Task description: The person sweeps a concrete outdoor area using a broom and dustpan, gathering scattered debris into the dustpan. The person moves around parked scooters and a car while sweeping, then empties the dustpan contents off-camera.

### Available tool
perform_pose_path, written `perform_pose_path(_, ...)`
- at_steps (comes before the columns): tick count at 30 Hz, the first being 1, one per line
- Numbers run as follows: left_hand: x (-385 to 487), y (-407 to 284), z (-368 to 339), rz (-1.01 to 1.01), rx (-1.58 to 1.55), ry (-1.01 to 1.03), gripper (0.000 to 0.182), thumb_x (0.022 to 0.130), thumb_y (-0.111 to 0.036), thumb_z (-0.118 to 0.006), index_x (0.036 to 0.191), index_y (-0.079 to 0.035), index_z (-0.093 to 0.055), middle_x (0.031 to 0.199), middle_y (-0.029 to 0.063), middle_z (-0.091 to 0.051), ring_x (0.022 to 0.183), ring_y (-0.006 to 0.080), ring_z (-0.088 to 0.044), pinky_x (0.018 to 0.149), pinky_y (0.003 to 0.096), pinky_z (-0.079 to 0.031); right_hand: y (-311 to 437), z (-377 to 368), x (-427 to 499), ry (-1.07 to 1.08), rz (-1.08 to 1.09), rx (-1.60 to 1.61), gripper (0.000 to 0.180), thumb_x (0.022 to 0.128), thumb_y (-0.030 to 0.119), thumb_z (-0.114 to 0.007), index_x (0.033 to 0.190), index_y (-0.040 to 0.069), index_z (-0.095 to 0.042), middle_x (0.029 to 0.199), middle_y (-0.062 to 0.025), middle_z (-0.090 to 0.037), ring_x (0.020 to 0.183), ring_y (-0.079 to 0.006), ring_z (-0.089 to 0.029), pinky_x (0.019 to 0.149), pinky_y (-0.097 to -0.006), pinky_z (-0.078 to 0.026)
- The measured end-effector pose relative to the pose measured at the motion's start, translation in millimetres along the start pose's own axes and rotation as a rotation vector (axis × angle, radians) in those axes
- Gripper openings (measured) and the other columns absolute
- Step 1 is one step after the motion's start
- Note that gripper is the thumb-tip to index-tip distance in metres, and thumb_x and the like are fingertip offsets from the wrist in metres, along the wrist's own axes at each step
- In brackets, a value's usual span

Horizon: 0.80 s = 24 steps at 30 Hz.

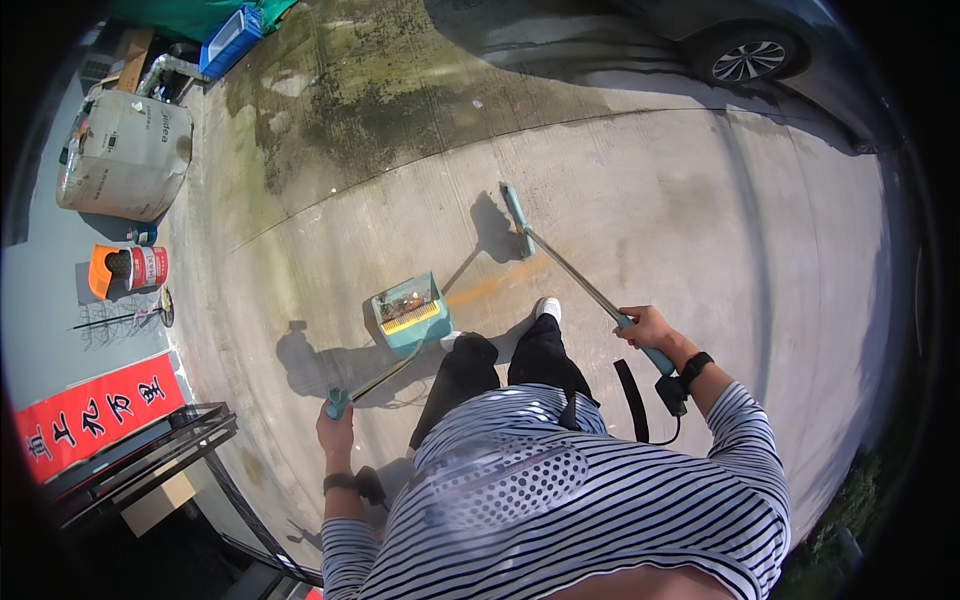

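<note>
My right hand (pixel 643 327) grips the teal handle of a long broom (pixel 574 271) with a metal shaft. Its teal head (pixel 517 219) is out ahead of my feet, close to the concrete; whether it touches is hard to tell. Around the top of the teal handle of a long-handled dustpan (pixel 433 332) is my left hand (pixel 335 427). The pan is at the left of my feet and holds leaf-like debris (pixel 405 306). A yellow comb strip (pixel 410 318) runs across it. An orange-brown streak (pixel 487 287) marks the ground between the pan and the broom head.
A parked car (pixel 750 56) stands at the upper right. Along the left wall are a large worn Midea carton (pixel 131 154), a red and white bucket (pixel 148 268), a blue crate (pixel 231 39) and a red banner (pixel 101 416) with writing. A black metal frame (pixel 150 457) juts out at lower left.
</note>
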State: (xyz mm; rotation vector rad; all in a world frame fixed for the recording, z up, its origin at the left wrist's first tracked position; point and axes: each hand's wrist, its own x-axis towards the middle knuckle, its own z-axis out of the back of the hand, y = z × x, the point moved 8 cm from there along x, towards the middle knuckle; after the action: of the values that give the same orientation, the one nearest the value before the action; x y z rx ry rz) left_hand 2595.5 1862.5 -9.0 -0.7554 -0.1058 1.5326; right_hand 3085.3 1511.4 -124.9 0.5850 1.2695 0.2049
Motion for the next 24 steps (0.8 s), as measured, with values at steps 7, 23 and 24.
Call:
perform_pose_path(7,18,-90,-58,-0.328,0.524,0.171,0.041,0.069,-0.034,-0.064,0.104,-0.014,-0.056,0.083,0.0135,-0.062,0.080,0.0325,-0.058,0.068,0.0384,-0.047,59,50,75,-0.193,0.340,-0.860,0.050,0.066,0.004,-0.049,0.116,0.004,-0.046,0.084,-0.0177,-0.059,0.081,-0.0329,-0.057,0.069,-0.0377,-0.047)
perform_pose_path(23,91,-189,-177,-0.824,0.777,0.575,0.027,0.071,-0.026,-0.058,0.097,-0.021,-0.059,0.072,0.0111,-0.061,0.068,0.0296,-0.059,0.059,0.0380,-0.047,-41,25,51,-0.116,-0.051,-0.853,0.060,0.067,-0.001,-0.047,0.125,0.011,-0.038,0.091,-0.0174,-0.058,0.085,-0.0328,-0.056,0.072,-0.0383,-0.047)
perform_pose_path(24,93,-198,-182,-0.849,0.778,0.577,0.027,0.071,-0.026,-0.058,0.097,-0.020,-0.059,0.071,0.0112,-0.061,0.068,0.0296,-0.059,0.059,0.0380,-0.046,-39,33,32,-0.227,0.031,-0.805,0.066,0.063,-0.003,-0.047,0.126,0.013,-0.037,0.089,-0.0176,-0.058,0.084,-0.0336,-0.056,0.073,-0.0390,-0.046)
